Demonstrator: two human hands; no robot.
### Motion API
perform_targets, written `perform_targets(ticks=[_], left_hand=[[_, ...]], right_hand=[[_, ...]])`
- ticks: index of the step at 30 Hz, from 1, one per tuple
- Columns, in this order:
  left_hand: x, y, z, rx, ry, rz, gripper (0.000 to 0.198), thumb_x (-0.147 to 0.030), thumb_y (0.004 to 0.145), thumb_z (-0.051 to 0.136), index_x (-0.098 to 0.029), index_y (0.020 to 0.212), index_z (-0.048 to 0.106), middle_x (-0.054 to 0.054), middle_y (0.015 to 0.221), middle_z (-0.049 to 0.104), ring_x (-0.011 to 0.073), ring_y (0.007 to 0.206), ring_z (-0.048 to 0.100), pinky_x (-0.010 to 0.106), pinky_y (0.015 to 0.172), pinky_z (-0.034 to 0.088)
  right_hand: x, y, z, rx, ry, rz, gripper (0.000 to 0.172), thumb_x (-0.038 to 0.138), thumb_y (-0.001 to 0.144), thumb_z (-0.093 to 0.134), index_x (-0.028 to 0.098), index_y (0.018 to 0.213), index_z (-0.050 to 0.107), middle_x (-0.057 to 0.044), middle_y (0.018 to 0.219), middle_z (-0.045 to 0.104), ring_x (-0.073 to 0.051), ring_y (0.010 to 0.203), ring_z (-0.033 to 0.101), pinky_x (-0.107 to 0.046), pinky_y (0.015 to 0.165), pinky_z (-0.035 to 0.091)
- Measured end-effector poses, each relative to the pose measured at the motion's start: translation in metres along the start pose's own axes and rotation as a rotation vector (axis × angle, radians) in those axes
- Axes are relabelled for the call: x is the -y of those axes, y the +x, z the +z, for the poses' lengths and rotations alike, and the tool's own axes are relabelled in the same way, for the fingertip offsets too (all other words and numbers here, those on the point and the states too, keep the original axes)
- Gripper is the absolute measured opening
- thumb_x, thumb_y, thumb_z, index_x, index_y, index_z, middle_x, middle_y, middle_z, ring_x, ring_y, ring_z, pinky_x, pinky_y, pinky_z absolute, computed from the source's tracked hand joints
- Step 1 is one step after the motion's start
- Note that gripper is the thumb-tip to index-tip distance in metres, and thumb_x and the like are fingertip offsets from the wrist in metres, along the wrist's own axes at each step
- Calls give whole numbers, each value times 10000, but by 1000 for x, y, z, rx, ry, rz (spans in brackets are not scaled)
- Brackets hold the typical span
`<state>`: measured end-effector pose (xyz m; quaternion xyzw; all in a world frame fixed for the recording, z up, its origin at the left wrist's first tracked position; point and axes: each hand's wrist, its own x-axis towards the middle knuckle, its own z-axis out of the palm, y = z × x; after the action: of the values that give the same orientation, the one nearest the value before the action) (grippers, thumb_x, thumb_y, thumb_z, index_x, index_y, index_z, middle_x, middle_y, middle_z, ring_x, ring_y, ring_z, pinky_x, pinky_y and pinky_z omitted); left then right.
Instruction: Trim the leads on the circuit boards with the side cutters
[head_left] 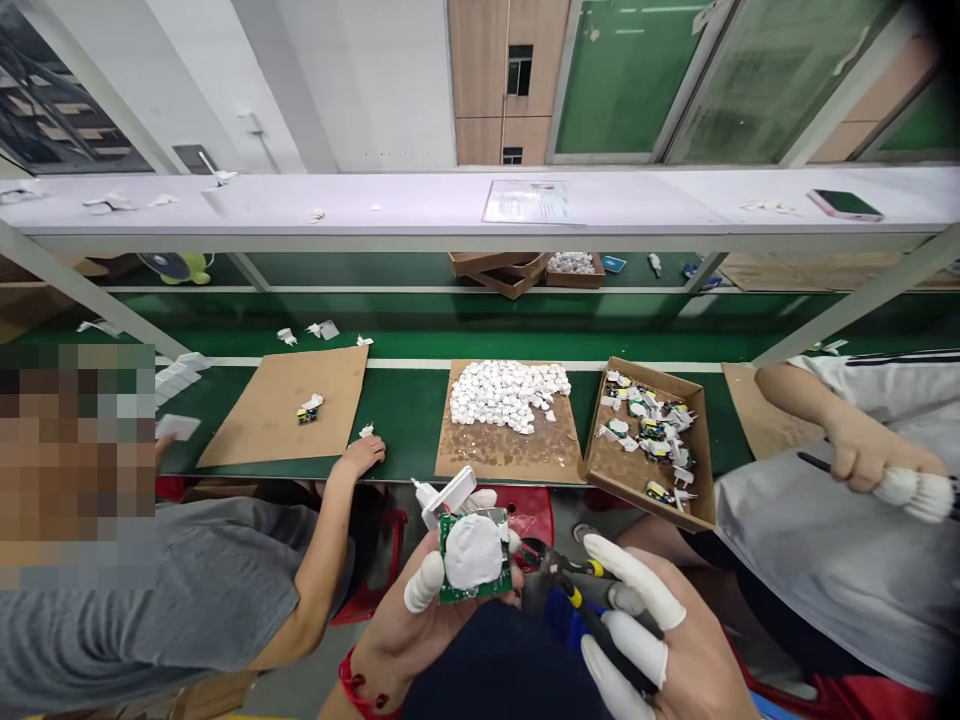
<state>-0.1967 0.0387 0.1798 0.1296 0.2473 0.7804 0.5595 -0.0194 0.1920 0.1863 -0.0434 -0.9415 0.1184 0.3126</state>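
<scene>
We held a green circuit board [475, 556] in our left hand [420, 610], fingers closed round it; our right hand [660, 650] gripped pliers [574, 585]. A box of boards [649, 440] remained on the surface [397, 410].

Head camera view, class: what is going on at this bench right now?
The wearer's left hand holds a green circuit board with a white plug casing against it. The right hand, wearing white finger cots, grips pliers just beside the board. On the green belt lie a pile of white casings on cardboard and a cardboard tray of boards. Two co-workers sit either side; one's hand rests on the belt edge.
</scene>
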Motion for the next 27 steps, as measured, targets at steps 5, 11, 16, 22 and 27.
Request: perform_targets(ticks=[5,11,16,22,27], left_hand=[[-9,-2,4,42,4,-11,523,-471,699,774,-271,1172,674,66,1004,734,183,819,691,247,736,526],[-14,-4,1,12,17,-74,488,-506,699,764,-236,1102,709,50,920,744,192,766,692,258,701,537],[-15,-4,-4,51,-26,-104,533,-490,678,786,-230,1134,695,45,938,748,189,767,708,232,702,538],[-17,-5,-4,36,40,-89,528,-480,620,829,-224,1069,720,58,883,735,173,709,688,230,665,525],[-28,-7,-6,1,213,-41,469,-425,641,829,-239,1059,731,67,841,729,201,740,685,261,693,542]], right_hand=[[2,11,-9,55,1,-72,44,117,741,622,155,764,620,-207,1246,588,-310,975,601,-446,716,565],[-1,16,-18,133,-54,-167,47,133,783,592,159,792,629,-178,1247,600,-317,1039,566,-457,779,540],[2,22,-24,124,-104,-197,69,133,800,570,149,808,637,-165,1181,633,-327,1080,553,-460,829,518],[10,30,-23,42,-152,-206,125,151,821,542,166,718,612,-161,1082,660,-293,979,574,-433,771,521],[7,24,-19,220,13,-120,73,130,808,581,179,778,625,-144,1345,522,-272,1076,544,-423,827,546]])
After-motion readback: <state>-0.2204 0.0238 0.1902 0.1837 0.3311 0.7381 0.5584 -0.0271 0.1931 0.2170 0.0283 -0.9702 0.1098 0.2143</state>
